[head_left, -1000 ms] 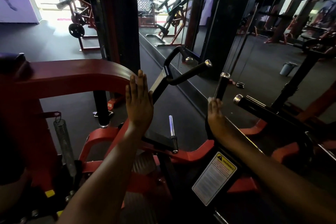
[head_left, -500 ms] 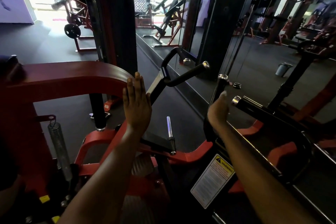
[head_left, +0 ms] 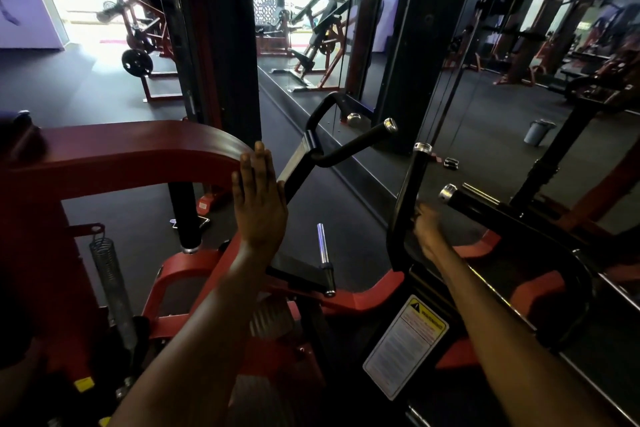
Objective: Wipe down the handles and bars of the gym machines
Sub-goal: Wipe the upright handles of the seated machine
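My left hand [head_left: 259, 198] lies flat, fingers straight, against the curved end of the red machine arm [head_left: 138, 149]. My right hand [head_left: 426, 229] is at the lower part of the upright black handle [head_left: 414, 177], just right of the bar and touching it. That hand is motion-blurred, so its grip is unclear, and no cloth is visible in either hand. An angled black handle with a chrome end cap [head_left: 356, 142] stands between the two hands. Another black chrome-capped bar [head_left: 485, 210] runs to the right of my right hand.
A chrome weight peg [head_left: 322, 246] sticks up from the red base frame [head_left: 363, 295]. A coil spring [head_left: 110, 274] hangs at the left. A warning label [head_left: 405, 343] is below. A black pillar [head_left: 221, 45] stands ahead, and a mirror wall [head_left: 519, 62] reflects a bucket [head_left: 536, 131].
My right hand has slid down the upright black handle, from near its chrome top to its lower part. My left hand has stayed flat on the red arm.
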Motion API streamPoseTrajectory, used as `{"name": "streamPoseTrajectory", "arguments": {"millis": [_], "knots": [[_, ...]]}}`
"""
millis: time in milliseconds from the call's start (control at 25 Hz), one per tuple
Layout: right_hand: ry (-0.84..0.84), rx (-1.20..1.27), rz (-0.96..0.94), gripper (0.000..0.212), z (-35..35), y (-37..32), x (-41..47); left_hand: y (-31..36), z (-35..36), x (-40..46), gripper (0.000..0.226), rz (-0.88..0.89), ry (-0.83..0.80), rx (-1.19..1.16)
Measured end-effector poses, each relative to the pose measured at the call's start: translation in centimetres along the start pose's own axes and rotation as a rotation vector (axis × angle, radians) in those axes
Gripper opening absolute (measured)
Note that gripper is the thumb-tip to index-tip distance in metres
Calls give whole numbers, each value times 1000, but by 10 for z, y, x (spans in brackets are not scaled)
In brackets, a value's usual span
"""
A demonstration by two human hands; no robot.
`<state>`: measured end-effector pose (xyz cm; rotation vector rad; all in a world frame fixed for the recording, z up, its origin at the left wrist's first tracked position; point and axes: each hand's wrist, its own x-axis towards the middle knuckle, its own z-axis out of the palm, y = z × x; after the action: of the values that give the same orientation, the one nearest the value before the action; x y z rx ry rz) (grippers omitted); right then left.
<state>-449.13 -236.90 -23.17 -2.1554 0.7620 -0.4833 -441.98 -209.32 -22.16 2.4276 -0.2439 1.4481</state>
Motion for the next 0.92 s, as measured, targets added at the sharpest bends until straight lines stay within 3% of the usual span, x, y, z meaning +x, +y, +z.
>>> {"name": "streamPoseTrajectory", "arguments": {"millis": [200,240,320,400,440,560,640,760,800,920], "knots": [[-303,-421,-11,31,-24,0,-49,2,-2,-1,51,-12,24,19],[-273,-476,-87,29,-32,-17,-53,2,-1,-2,50,-14,18,7],[-59,-492,-330,24,-46,-61,-42,1,-1,-2,51,-22,0,-6],[146,-459,-527,32,-60,-93,-7,1,-3,-1,52,-23,-20,-44],[155,-551,-577,35,-64,-96,24,1,-4,-2,52,-17,-27,-46],[-67,-885,-648,38,-69,-71,77,0,-4,-4,53,2,-44,-17],[-180,-1090,-722,32,-54,-46,59,0,-2,-4,53,4,-39,-15],[-574,-1189,-1065,25,-31,-33,-2,-1,0,-4,52,12,-24,-21],[-585,-1176,-1103,22,-29,-44,-4,-2,0,-5,52,18,-25,-27],[-134,-1045,-939,16,-44,-81,52,-1,0,-4,53,15,-18,-38]]}}
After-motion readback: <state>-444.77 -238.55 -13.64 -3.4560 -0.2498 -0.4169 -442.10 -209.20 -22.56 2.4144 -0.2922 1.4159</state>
